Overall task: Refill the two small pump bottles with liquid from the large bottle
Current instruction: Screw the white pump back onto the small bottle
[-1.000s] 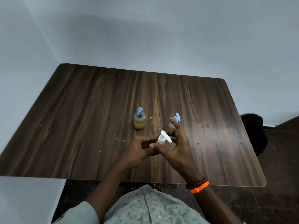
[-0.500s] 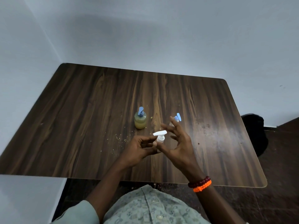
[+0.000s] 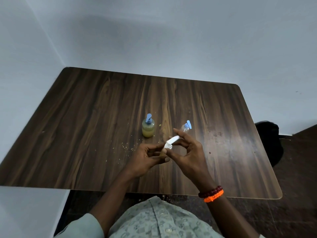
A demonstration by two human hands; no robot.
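A large bottle [image 3: 148, 129] of yellow liquid with a blue pump stands upright at the table's middle. To its right stands a small clear bottle [image 3: 186, 127] with a blue pump, partly behind my right fingers. My left hand [image 3: 147, 158] grips the body of a second small bottle, which is mostly hidden by my fingers. Its white pump head [image 3: 171, 142] sticks out above. My right hand [image 3: 187, 152] pinches that pump between thumb and fingers.
The dark wooden table [image 3: 85, 134] fills the view, with yellow crumbs [image 3: 126, 146] scattered left of my hands. A black object [image 3: 269, 140] sits on the floor past the table's right edge. Grey walls close the back and left.
The white pump nozzle has turned between my right fingers, from pointing left to pointing up and right. My left hand has kept its hold on the bottle.
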